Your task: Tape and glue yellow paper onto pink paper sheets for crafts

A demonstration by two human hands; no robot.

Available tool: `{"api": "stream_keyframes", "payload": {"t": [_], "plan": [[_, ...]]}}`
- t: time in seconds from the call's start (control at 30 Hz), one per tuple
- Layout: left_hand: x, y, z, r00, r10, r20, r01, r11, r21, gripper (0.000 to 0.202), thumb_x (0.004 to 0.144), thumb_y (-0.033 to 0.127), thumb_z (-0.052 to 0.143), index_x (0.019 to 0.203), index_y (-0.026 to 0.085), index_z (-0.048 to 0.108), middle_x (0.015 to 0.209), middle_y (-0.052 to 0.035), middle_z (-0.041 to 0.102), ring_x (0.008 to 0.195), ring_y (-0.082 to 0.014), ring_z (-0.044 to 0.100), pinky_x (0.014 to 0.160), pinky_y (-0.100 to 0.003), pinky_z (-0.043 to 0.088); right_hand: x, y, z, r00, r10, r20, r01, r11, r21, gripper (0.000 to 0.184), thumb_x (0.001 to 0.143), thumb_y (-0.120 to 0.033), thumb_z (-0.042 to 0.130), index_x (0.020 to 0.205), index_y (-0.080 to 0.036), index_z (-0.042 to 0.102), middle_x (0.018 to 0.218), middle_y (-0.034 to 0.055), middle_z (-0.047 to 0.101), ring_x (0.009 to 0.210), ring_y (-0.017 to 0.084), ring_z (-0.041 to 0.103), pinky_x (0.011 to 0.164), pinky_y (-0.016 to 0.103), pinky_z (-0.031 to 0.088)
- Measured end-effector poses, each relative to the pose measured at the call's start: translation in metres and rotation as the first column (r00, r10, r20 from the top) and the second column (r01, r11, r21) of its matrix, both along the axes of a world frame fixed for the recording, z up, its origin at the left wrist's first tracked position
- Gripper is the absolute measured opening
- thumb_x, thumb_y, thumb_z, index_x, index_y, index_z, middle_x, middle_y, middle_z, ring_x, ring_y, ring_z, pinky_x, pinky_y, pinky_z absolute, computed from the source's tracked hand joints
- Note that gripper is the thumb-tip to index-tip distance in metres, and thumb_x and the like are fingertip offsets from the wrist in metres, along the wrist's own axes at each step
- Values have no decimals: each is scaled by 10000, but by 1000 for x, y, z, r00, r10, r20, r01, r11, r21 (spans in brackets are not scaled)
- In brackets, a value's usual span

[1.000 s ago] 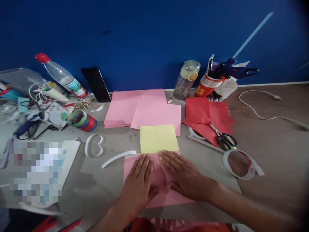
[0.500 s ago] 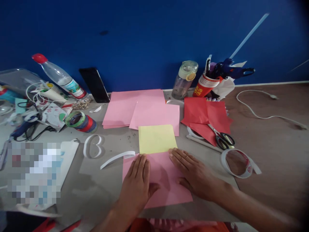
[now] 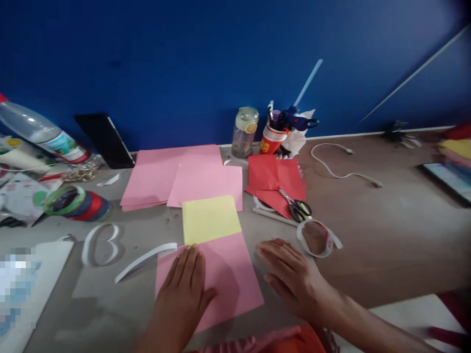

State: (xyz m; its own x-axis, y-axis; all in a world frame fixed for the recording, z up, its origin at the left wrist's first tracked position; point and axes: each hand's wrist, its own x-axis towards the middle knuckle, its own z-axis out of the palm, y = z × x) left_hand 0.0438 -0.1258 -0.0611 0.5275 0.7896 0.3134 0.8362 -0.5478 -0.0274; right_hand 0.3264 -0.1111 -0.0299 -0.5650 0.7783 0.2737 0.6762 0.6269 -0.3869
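Note:
My left hand lies flat on a sheet of pink paper, fingers stretched toward its upper edge. A smaller yellow sheet meets the pink sheet along that edge; which one overlaps the other I cannot tell. Off to the right of the pink paper, my right hand is over the grey table, fingers extended and slightly blurred, holding nothing. A roll of white tape with a loose end is nearest to it. Beside my left fingertips, a curled white paper strip touches the pink sheet's left corner.
More pink sheets lie at the back. Black-handled scissors rest by red paper. Behind stand a water bottle and red paper cups full of tools. A phone leans on the wall; tape rolls lie left.
My right hand has come off the papers and moved right, over the table. My left hand stays on the pink sheet. The view has turned right, bringing a tablet-like device into sight.

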Motion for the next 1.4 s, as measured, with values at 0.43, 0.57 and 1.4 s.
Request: {"api": "stream_keyframes", "payload": {"t": [0.43, 0.57, 1.4], "plan": [[28, 26, -10, 988, -142, 53, 146, 986, -76, 535, 915, 422, 481, 1306, 58, 473, 1374, -214, 513, 1293, -343, 455, 1027, -483, 422, 84, 84, 3, 741, -592, 316, 630, 776, -23, 322, 896, -316, 472, 1143, -178, 625, 1067, 114, 656, 885, 243, 640, 713, 333, 485], [27, 25, -11, 990, -139, 28, 141, 977, -157, 559, 898, 407, 507, 1326, 52, 448, 1399, -221, 488, 1311, -350, 440, 1042, -495, 414, 83, 92, 1, 670, -493, 555, 617, 786, -46, 311, 883, -327, 492, 1123, -174, 617, 1051, 134, 659, 884, 278, 640, 676, 342, 436], [28, 23, -16, 989, -120, 90, 134, 974, -180, 561, 886, 406, 531, 1323, 60, 465, 1407, -218, 479, 1328, -354, 413, 1056, -511, 397, 66, 84, 14, 789, -439, 430, 433, 894, 119, 264, 931, -280, 447, 1087, -188, 639, 1062, 107, 659, 928, 241, 600, 803, 346, 383]]}}
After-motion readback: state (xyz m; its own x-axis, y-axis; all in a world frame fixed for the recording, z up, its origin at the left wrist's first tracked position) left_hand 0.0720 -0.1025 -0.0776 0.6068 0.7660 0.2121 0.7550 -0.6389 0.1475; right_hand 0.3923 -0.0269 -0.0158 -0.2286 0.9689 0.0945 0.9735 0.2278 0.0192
